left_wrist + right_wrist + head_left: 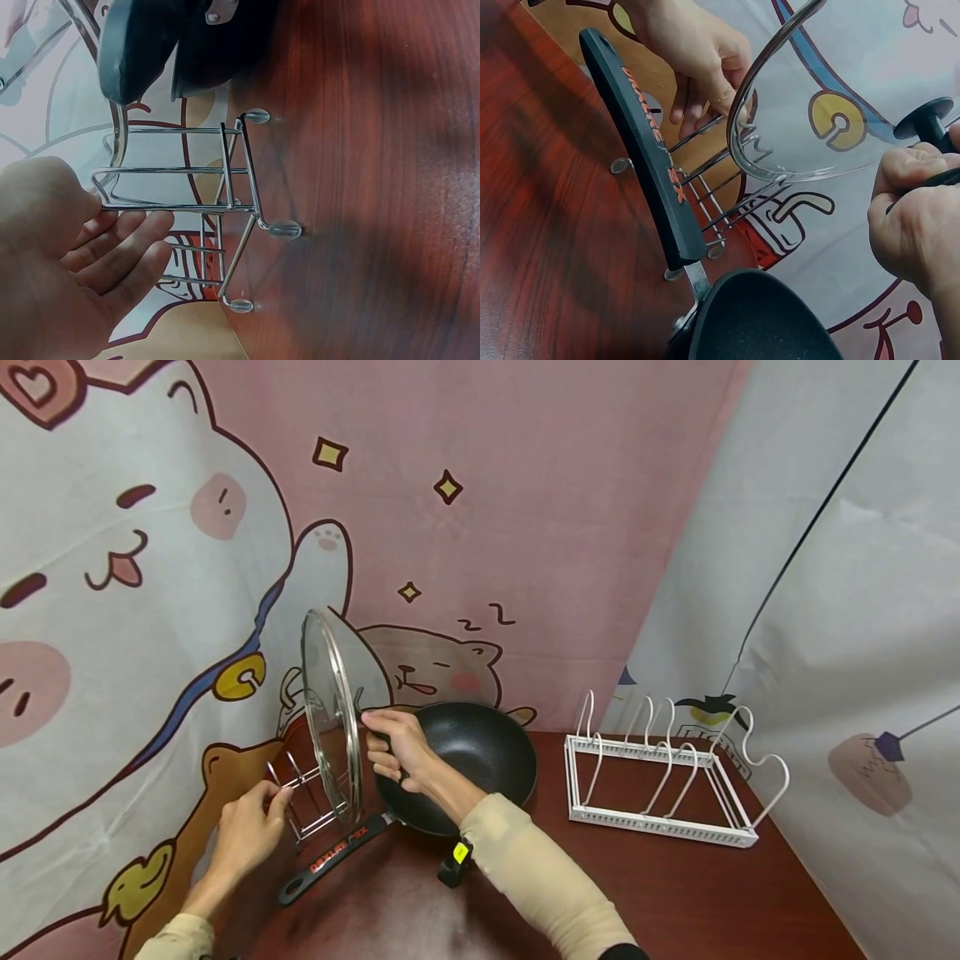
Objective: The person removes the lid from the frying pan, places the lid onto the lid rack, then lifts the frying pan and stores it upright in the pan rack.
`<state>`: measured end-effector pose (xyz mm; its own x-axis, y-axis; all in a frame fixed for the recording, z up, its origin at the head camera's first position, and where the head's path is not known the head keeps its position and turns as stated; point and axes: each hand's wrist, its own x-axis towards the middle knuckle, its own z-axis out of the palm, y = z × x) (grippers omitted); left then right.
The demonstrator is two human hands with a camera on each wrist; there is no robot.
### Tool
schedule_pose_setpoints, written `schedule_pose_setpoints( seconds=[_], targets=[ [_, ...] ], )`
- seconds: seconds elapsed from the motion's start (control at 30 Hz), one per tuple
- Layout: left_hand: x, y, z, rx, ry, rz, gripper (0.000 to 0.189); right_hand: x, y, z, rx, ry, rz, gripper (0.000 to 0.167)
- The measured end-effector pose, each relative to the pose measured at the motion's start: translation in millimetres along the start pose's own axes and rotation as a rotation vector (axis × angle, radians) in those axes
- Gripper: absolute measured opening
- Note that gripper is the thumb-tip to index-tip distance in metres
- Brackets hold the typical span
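My right hand [405,750] grips the black handle of a clear glass pot lid [347,681] with a metal rim. The lid stands nearly upright, its lower edge among the wires of a small metal rack [187,207]; I cannot tell whether it bears on them. At the rack's left end, my left hand [247,828] pinches a wire between thumb and fingers. A black frying pan [483,752] sits right behind my right forearm. Its long handle [641,150] with orange lettering points toward the front left, passing in front of the rack.
A white rack [660,828] with several tall curved dividers stands on the right of the dark red wooden table [675,902]. Behind the table hangs a cartoon-printed cloth [540,543], close to the metal rack and pan.
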<state>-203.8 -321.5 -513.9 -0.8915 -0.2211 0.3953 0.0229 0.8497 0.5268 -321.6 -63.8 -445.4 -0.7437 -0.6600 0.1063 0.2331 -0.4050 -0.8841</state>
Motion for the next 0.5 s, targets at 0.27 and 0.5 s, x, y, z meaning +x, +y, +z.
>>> schedule_pose_setpoints(
  seconds=[0.27,0.5],
  targets=[
    [0.4,0.5,-0.5,0.002,-0.012,-0.008,0.024,3.8,2.7,-1.0,-0.003,-0.007,-0.001,0.034],
    [0.0,1.1,-1.1,-0.003,-0.021,-0.017,0.023,7.6,1.9,-1.0,-0.005,-0.009,-0.003,0.031]
  ],
)
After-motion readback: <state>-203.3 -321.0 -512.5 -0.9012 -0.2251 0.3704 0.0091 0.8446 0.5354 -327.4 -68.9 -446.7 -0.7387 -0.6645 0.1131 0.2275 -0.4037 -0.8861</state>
